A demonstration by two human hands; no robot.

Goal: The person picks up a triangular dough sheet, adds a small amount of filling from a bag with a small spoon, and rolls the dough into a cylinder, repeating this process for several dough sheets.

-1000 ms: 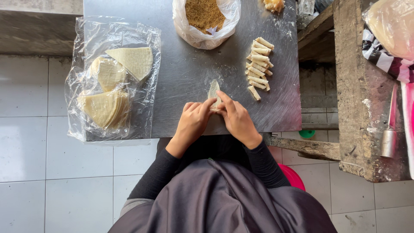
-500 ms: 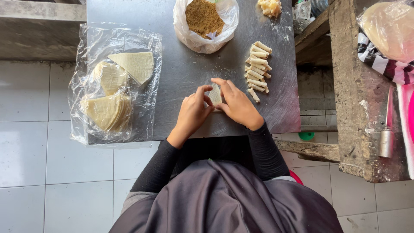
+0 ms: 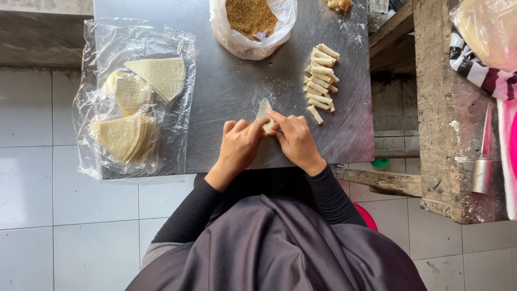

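On steel table (image 3: 226, 97): two hands (image 3: 269, 141) pinching one wrapper (image 3: 264, 112).

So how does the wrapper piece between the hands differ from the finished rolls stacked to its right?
The wrapper piece is a single one with a flat pointed tip showing, while the finished rolls are many thin closed sticks. The piece is pinched by the left hand and right hand; the rolls lie untouched in a pile. Both are pale cream and lie on the metal table.
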